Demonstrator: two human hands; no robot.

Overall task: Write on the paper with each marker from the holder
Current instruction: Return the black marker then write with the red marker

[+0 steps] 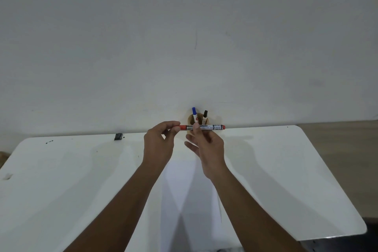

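**Red marker held level between both hands**

Both hands hold the red marker (202,127) level above the far middle of the white table (286,170). The left hand (158,143) pinches the marker's left, capped end between thumb and fingertips. The right hand (208,145) grips the barrel near its middle, its lower fingers spread loose. Just behind the marker, against the wall, the holder (192,119) keeps a blue marker (194,113) and a black marker (205,116) upright. The paper (184,190) lies near, between the forearms.
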